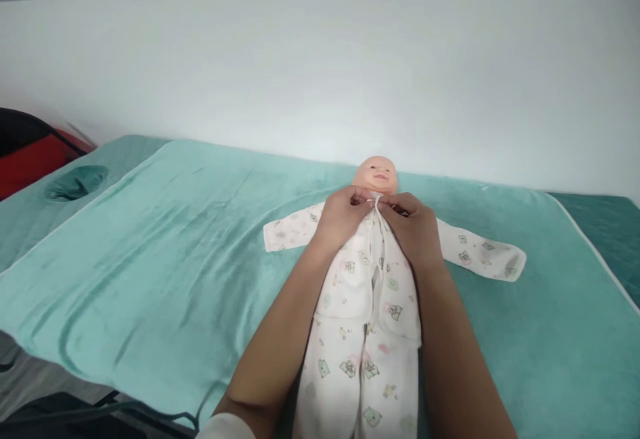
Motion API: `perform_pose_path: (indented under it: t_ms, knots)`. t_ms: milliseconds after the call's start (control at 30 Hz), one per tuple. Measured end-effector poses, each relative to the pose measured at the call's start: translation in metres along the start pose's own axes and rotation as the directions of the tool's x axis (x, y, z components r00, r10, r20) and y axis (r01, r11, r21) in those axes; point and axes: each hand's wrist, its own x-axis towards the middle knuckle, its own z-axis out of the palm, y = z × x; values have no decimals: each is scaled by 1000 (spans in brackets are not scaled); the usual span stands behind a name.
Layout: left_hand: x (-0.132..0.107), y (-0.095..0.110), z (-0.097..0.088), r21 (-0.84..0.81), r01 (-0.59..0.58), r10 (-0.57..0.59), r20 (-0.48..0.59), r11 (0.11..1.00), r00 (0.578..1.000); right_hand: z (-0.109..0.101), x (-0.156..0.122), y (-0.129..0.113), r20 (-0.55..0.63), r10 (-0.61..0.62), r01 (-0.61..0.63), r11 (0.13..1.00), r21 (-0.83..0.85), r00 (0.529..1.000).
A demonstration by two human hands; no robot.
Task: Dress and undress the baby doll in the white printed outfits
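Note:
A baby doll (379, 173) lies on its back on a green towel (165, 252), its head toward the wall. It wears a white printed baby jacket (400, 305) and matching trousers (333, 375). Both sleeves stretch out to the sides. At the doll's neck, my left hand (344, 212) pinches one front edge of the jacket near the collar. My right hand (411, 225) pinches the opposite edge, close beside it. The two edges meet at the collar, while lower down the front hangs apart. The doll's own hands are hidden.
A white wall (320, 72) rises behind the padded bed. On the far left the bed has a round hole (77, 182), and a red and black object (35, 159) lies beyond it. Dark cables (150, 412) run along the near left edge.

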Motion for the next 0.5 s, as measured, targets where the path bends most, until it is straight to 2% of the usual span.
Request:
perform_pose_path:
  t_ms: [67,133,300,500]
  knots:
    - [1,-3,0,-103,1,0,13,995,1000,0,-1,-1,-2,3,-3,1000,-1,1000]
    - [1,-4,0,-130,-14,17,19,991,1000,0,-1,-3,0,1,-1,1000,-1,1000]
    - [1,-4,0,-53,-74,76,35,996,997,-1,-1,-3,22,8,-7,1000,-27,1000]
    - [-2,0,1,0,-55,55,56,998,997,-4,1,-6,95,82,-73,992,-100,992]
